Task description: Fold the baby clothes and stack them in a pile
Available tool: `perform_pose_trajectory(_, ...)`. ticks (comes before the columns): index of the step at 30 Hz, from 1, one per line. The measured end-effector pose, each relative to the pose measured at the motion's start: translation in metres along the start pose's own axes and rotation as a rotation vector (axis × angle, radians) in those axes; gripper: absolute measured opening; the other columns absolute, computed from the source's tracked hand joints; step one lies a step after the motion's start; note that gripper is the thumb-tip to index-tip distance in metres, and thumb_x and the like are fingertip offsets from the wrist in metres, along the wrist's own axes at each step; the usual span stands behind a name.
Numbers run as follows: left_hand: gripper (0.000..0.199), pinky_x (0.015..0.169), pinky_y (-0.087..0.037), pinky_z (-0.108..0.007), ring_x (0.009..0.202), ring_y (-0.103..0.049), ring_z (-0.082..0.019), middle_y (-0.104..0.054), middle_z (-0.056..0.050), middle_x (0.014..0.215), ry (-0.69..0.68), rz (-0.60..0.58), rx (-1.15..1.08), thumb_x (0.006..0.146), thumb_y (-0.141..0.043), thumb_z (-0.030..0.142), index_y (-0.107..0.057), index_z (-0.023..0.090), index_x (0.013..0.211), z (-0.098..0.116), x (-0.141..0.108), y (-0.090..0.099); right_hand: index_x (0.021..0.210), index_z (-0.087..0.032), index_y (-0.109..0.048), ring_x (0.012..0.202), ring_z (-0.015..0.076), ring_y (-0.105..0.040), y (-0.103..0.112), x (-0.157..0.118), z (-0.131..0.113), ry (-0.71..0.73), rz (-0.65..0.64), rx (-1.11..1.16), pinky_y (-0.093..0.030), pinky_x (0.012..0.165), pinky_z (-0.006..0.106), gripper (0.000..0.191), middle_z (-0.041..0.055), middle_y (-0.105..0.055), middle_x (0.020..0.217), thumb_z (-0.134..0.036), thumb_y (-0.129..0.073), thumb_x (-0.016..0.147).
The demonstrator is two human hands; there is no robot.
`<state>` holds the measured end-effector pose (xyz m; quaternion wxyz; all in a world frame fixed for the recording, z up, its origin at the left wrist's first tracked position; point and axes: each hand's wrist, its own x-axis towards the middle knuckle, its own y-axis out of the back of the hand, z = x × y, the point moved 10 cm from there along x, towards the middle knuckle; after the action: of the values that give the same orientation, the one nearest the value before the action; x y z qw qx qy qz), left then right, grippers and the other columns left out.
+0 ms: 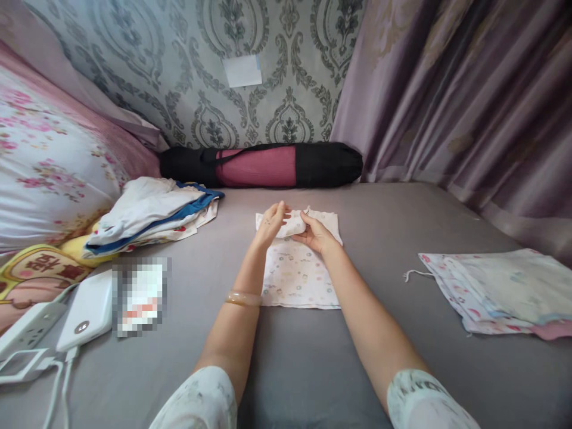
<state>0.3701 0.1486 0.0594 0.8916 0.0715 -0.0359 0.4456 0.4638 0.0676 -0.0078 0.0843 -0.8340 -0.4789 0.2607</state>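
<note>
A small white garment (pixel 300 280) with a scattered print lies flat on the grey bed sheet in front of me, its far part folded or bunched. My right hand (pixel 316 234) grips that far part, thumb on top and fingers beneath. A short white end sticks up by the thumb. My left hand (pixel 271 225) is at the far left part of the garment, fingers stretched and apart, seemingly resting against the raised fabric. A pale bangle (pixel 243 298) circles my left wrist.
Stacked folded clothes (pixel 147 214) lie left, beside a floral pillow (pixel 58 161). Flat folded garments (pixel 504 289) lie right. A power bank (pixel 86 310) and power strip (pixel 33 328) with cables sit at near left. A black and red long bag (pixel 257 167) lies along the wall.
</note>
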Motion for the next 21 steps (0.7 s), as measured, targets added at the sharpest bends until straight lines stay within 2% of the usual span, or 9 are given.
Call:
perform_pose_trajectory(2,0.032,0.079,-0.052,-0.032,0.093,-0.065,-0.020,-0.068,-0.012,0.105,0.005,0.074,0.092,0.091,-0.043,0.040,-0.059,0.015,0.102,-0.003,0.004,0.026,0.101,-0.018,-0.062,0.079,0.0165,-0.066,0.002,0.003,0.000,0.008,0.007,0.062,-0.059,0.072,0.032,0.019,0.0060,-0.069,0.093,-0.032,-0.058,0.089)
perform_pose_trajectory(4,0.031,0.086,-0.050,-0.034,0.097,-0.064,-0.020,-0.068,-0.012,0.108,0.014,0.118,0.228,0.084,-0.048,0.029,-0.057,0.015,0.110,-0.007,0.005,0.052,0.096,-0.017,-0.062,0.076,0.0162,-0.066,0.006,0.006,-0.001,0.018,0.041,0.087,-0.059,0.069,0.032,0.013,0.0055,-0.068,0.091,-0.024,-0.059,0.086)
perform_pose_trajectory(7,0.053,0.093,-0.047,-0.036,0.109,-0.058,-0.022,-0.061,-0.011,0.120,0.067,0.007,0.468,0.071,-0.056,0.020,-0.052,0.016,0.123,-0.018,0.002,0.071,0.090,-0.018,-0.059,0.074,0.0159,-0.065,0.014,0.008,-0.004,0.025,0.119,0.097,-0.060,0.066,0.031,0.007,0.0038,-0.067,0.086,-0.017,-0.057,0.084)
perform_pose_trajectory(9,0.065,0.094,-0.047,-0.035,0.112,-0.055,-0.023,-0.055,-0.010,0.125,0.120,-0.112,0.633,0.066,-0.063,0.021,-0.048,0.020,0.129,-0.027,-0.004,0.073,0.089,-0.019,-0.058,0.075,0.0154,-0.065,0.017,0.009,-0.006,0.029,0.143,0.100,-0.060,0.067,0.031,0.007,0.0030,-0.067,0.085,-0.017,-0.054,0.084)
perform_pose_trajectory(11,0.069,0.093,-0.047,-0.033,0.109,-0.055,-0.022,-0.050,-0.009,0.126,0.149,-0.181,0.772,0.065,-0.066,0.022,-0.047,0.022,0.132,-0.032,-0.010,0.071,0.089,-0.019,-0.058,0.076,0.0148,-0.065,0.019,0.008,-0.009,0.033,0.159,0.090,-0.060,0.068,0.031,0.008,0.0032,-0.067,0.086,-0.018,-0.052,0.084)
perform_pose_trajectory(17,0.056,0.088,-0.047,-0.027,0.089,-0.058,-0.015,-0.050,-0.004,0.115,0.245,-0.282,1.019,0.069,-0.055,0.008,-0.057,0.026,0.121,-0.041,-0.015,0.056,0.091,-0.018,-0.058,0.073,0.0155,-0.065,0.039,0.004,-0.017,0.078,0.282,-0.023,-0.060,0.069,0.035,0.011,0.0032,-0.066,0.084,-0.019,-0.055,0.080)
perform_pose_trajectory(21,0.056,0.086,-0.047,-0.024,0.092,-0.060,-0.015,-0.054,-0.005,0.113,0.304,-0.343,1.105,0.071,-0.053,0.007,-0.058,0.027,0.123,-0.045,-0.017,0.055,0.086,-0.015,-0.061,0.071,0.0154,-0.066,0.053,0.003,-0.025,0.153,0.344,-0.163,-0.059,0.068,0.030,0.020,0.0037,-0.067,0.080,-0.007,-0.055,0.070)
